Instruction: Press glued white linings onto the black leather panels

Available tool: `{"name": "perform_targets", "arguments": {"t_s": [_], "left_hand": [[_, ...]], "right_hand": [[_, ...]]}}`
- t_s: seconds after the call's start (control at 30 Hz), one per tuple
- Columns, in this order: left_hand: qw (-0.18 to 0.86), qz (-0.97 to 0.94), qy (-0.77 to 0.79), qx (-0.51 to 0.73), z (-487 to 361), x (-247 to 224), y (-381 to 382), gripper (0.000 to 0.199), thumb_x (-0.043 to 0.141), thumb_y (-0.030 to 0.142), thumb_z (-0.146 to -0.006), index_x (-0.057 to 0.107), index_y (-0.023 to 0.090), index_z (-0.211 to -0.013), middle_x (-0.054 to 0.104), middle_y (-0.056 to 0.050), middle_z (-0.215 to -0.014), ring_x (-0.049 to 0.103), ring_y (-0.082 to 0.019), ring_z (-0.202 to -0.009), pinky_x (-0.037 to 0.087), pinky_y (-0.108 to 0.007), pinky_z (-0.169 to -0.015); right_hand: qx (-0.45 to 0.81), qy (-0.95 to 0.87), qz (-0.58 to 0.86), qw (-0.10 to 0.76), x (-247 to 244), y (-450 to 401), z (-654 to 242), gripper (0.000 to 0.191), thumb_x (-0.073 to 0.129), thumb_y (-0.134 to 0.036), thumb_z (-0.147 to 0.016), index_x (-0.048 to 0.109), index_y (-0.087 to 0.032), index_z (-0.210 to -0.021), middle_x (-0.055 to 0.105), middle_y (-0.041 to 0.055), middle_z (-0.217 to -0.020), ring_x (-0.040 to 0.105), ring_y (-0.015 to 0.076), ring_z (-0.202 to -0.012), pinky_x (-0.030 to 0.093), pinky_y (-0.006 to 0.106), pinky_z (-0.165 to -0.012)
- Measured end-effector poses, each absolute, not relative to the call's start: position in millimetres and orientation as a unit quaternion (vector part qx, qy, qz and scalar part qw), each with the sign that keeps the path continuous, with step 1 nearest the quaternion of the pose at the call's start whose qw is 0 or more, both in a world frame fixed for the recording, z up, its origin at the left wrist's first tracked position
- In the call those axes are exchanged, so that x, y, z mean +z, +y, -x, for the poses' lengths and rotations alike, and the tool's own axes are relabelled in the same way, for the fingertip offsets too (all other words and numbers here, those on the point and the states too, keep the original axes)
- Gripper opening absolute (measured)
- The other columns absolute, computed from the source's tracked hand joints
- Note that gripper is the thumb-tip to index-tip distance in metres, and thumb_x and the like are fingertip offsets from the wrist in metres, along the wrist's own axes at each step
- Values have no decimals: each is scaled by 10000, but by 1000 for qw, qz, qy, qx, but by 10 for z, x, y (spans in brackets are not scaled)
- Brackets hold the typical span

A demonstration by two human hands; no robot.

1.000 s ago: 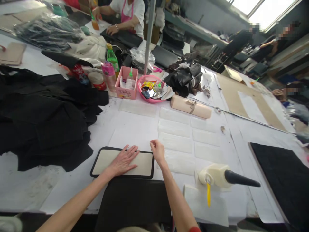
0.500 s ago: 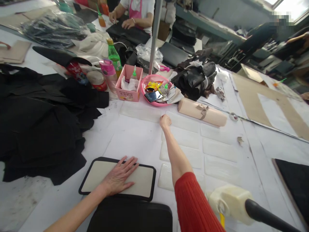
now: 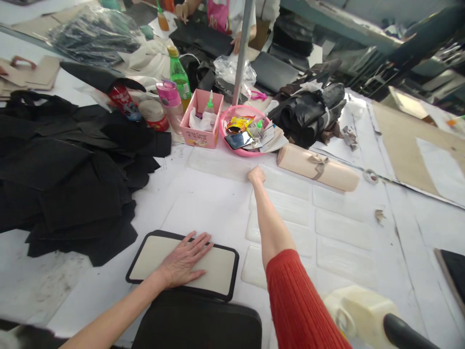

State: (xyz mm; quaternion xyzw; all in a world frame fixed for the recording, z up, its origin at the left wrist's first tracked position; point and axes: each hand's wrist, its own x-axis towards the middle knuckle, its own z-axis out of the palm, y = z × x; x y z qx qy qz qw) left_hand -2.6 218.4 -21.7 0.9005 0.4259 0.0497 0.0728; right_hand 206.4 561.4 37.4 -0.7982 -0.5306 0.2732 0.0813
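My left hand point(image 3: 185, 261) lies flat with fingers spread on a cream panel with a black border point(image 3: 152, 252). Just below that panel, and partly beneath its near edge, is a black padded-looking piece point(image 3: 199, 322). My right hand point(image 3: 256, 175) is stretched far across the table, its fingers curled into a fist. Whatever it may hold is hidden. Around it, thin translucent rectangles point(image 3: 343, 228) lie in rows on the white-covered table point(image 3: 196, 203); the fist is at the far ones, between two long strips.
Black cut pieces point(image 3: 76, 179) are heaped at left. Farther back stand a pink box point(image 3: 201, 118), a pink basket point(image 3: 245, 152), a green bottle point(image 3: 178, 75) and a metal pole point(image 3: 242, 53). A beige roll point(image 3: 319, 167) and a cream plastic jug point(image 3: 359, 310) lie at right. A co-worker sits opposite.
The view has shifted slightly, so most things sit a little farther right. My left hand stays flat on the panel and my right fist stays by the far strips. The co-worker's hands have moved apart.
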Motion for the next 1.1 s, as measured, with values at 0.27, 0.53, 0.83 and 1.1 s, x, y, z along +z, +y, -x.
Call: {"name": "perform_targets", "arguments": {"t_s": [0.27,0.53,0.83,1.1], "left_hand": [[78,-900,423,68,31,-226,2176,694,474,536,-932,357,210,-1533,345,-103,-1603,272,-257,-1490,68,-480,-1234],[78,-895,428,94,25,-243,2150,689,441,566,-939,385,197,-1518,382,-116,-1583,310,-258,-1472,81,-464,-1220],[108,-865,470,139,-15,-122,2122,640,539,501,-910,475,157,-1445,471,-167,-1513,375,-309,-1435,176,-513,-1198],[381,-580,550,464,-55,296,1718,528,693,571,-782,591,183,-1125,721,-94,-947,701,-255,-905,559,-415,-858]], "right_hand": [[346,-567,726,181,664,5058,-2190,106,615,-163,-744,707,-146,-693,722,70,-703,729,231,-803,531,273,-720],[561,-502,523,399,1506,3893,-2125,200,743,-341,-700,639,-171,-711,649,-16,-623,656,120,-621,496,204,-591],[584,-489,456,459,2485,2417,-2273,266,799,-408,-719,650,-188,-725,595,-36,-643,545,92,-587,473,221,-603],[585,-411,488,501,2574,1356,-2558,281,802,-404,-742,612,-205,-684,531,-42,-582,485,98,-533,436,229,-532]]}}
